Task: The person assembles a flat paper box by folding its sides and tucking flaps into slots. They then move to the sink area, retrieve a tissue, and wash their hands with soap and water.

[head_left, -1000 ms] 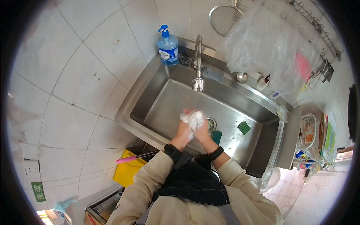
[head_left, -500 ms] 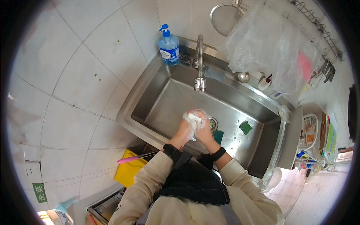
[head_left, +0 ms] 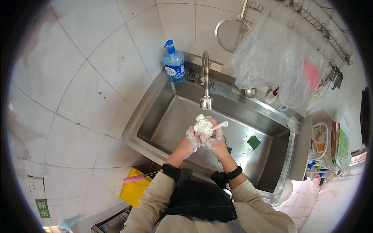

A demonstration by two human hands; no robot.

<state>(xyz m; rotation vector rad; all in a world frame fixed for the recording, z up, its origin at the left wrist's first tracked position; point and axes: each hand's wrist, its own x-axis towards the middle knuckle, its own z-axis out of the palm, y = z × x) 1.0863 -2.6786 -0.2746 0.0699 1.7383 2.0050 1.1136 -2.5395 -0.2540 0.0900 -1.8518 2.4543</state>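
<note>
Over the sink basin, both hands are held together around a bunched white cloth-like thing (head_left: 203, 125), its exact kind unclear. A narrow white end of it sticks out to the right. My left hand (head_left: 192, 139) is curled against its left side, and my right hand (head_left: 216, 138) closes on it from the right. White suds coat the fingers and wrists. Just beyond the hands hangs the spout head of the flexible metal faucet (head_left: 206, 101); no water stream shows.
The steel sink (head_left: 163, 120) holds a green scouring pad (head_left: 254, 142) at right. A blue pump bottle (head_left: 174, 66) and steel wool (head_left: 190, 75) stand at its back left corner. Clear plastic bags (head_left: 268, 58) hang at upper right. A pink-handled tool (head_left: 134, 178) lies by a yellow object (head_left: 136, 192).
My hands have opened up somewhat around the white thing, so more of it shows, with one end now poking out right. The view has shifted slightly, and the drain is now covered.
</note>
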